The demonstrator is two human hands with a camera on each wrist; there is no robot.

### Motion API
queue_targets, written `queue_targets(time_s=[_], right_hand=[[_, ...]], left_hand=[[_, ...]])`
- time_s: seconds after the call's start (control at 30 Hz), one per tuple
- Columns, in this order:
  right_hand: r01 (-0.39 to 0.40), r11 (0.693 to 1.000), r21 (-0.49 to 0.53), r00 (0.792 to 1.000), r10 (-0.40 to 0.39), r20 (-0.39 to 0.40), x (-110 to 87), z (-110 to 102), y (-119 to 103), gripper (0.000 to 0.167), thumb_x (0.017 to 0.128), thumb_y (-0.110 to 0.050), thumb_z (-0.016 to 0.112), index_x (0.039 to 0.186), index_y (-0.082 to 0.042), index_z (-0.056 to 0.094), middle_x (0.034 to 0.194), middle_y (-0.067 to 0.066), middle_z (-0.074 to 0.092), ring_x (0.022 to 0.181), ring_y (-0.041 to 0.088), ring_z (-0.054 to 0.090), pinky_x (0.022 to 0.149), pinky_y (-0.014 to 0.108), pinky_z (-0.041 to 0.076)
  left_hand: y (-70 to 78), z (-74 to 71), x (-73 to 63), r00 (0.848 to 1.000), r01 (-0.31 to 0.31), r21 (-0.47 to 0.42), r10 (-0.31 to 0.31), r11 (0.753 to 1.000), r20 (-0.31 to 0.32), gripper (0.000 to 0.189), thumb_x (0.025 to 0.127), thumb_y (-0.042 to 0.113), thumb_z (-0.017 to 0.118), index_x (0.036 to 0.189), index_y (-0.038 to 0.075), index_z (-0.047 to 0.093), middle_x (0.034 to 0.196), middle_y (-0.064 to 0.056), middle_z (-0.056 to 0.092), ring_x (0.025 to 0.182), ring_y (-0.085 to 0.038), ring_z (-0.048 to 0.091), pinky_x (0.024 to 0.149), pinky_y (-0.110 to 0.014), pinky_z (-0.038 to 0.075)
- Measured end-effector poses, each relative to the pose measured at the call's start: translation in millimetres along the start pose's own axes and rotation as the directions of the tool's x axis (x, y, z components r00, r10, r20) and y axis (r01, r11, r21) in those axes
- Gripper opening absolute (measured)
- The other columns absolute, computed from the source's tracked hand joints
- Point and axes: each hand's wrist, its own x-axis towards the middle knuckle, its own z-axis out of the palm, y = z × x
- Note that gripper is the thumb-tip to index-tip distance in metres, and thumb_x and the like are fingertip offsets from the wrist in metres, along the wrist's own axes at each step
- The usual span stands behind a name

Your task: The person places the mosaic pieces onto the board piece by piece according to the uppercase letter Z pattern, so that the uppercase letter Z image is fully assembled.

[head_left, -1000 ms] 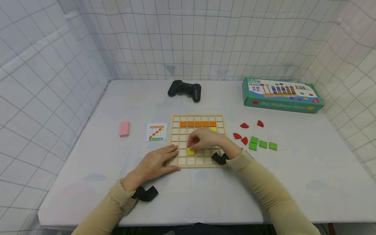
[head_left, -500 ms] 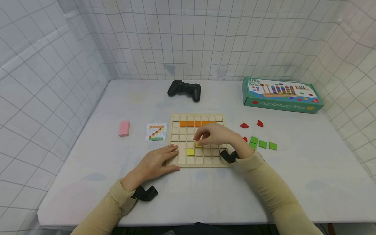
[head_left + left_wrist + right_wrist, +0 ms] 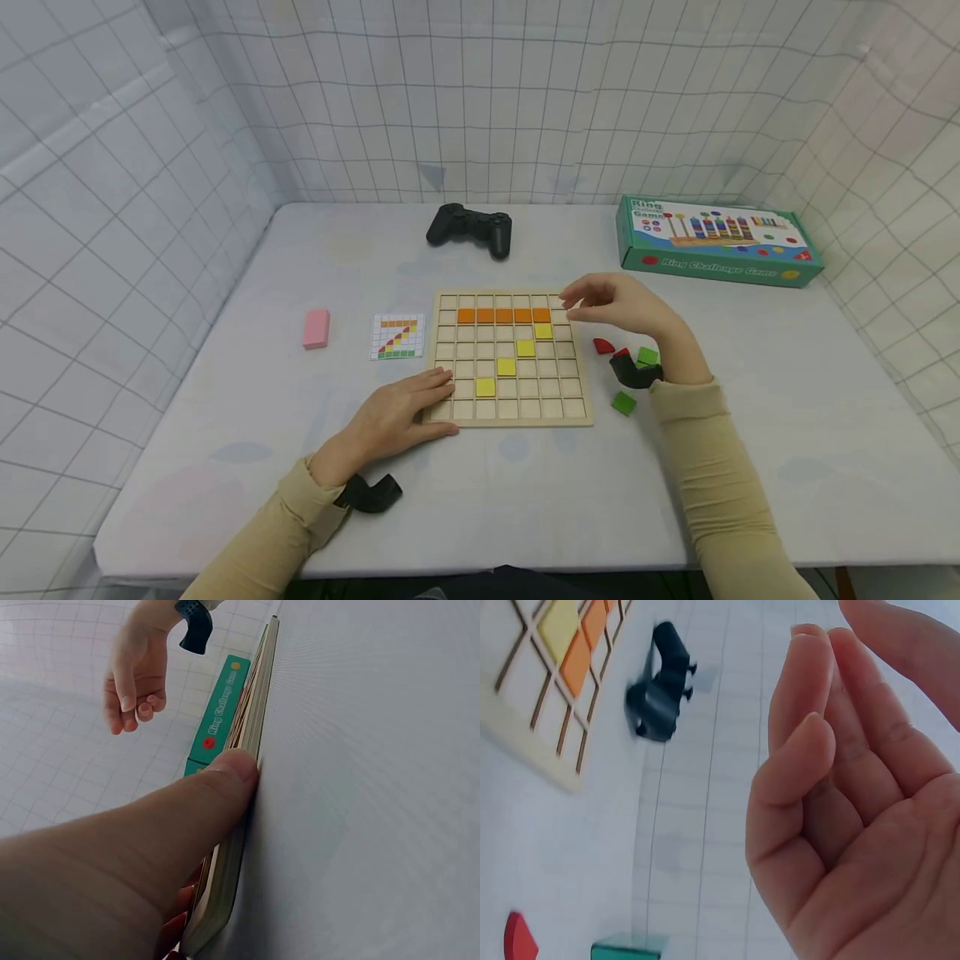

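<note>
My left hand [image 3: 393,417] rests at the lower left corner of a wooden grid board [image 3: 585,367], fingers straight over its left side. In the left wrist view the thumb [image 3: 214,780] touches the board's edge. My right hand [image 3: 622,304] hovers past the board's upper right side, fingers loosely bent. Nothing lies between those fingers [image 3: 802,761] in the right wrist view. A row of orange tiles [image 3: 504,316] lies in the grid. Below it, yellow tiles [image 3: 506,367] form a diagonal. The pattern card [image 3: 397,337] lies left of the board.
Red quarter-circle pieces [image 3: 603,346] and green tiles [image 3: 647,357] lie right of the board, partly hidden by my right arm. One green tile [image 3: 623,403] sits nearer the front. A game controller [image 3: 470,230], a green game box [image 3: 720,242] and a pink block [image 3: 317,328] stand around.
My right hand moved from over the board's middle to beyond its right side, uncovering the yellow diagonal. A green tile appears nearer the front. My left hand stays put.
</note>
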Motion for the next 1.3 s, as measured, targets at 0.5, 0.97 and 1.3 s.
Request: queue_targets(time_s=[0.5,0.97,1.3], right_hand=[[-0.131,0.985,0.110,0.968,0.151,-0.200,-6.3,-22,46,0.042,0.085,-0.029,0.071,0.119,-0.005,0.062,0.115,0.009,0.063,0.099,0.017,0.059,0.084,0.033,0.047],[-0.223,0.971,0.082,0.957,0.234,-0.170,-8.9,-25,69,0.043,0.088,-0.028,0.067,0.122,-0.003,0.059,0.121,0.016,0.059,0.107,0.028,0.052,0.094,0.046,0.042],[-0.283,0.956,0.078,0.945,0.291,-0.147,-7.7,-23,79,0.042,0.088,-0.024,0.065,0.124,-0.003,0.057,0.124,0.017,0.056,0.106,0.031,0.052,0.093,0.045,0.041]], left_hand=[[-0.1,-0.4,-0.7,1.000,0.003,0.004,-0.003,1.000,0.015,0.064,0.083,0.049,0.066,0.127,0.003,0.059,0.137,-0.011,0.049,0.130,-0.024,0.042,0.105,-0.040,0.036],[1.0,-1.9,-0.6,1.000,0.009,0.003,-0.009,1.000,0.016,0.064,0.083,0.049,0.066,0.127,0.004,0.059,0.137,-0.011,0.050,0.130,-0.024,0.042,0.104,-0.040,0.037],[0.3,-1.3,-0.1,1.000,0.002,0.008,-0.002,1.000,0.011,0.063,0.083,0.048,0.067,0.126,0.004,0.060,0.137,-0.011,0.050,0.129,-0.023,0.043,0.104,-0.040,0.038]])
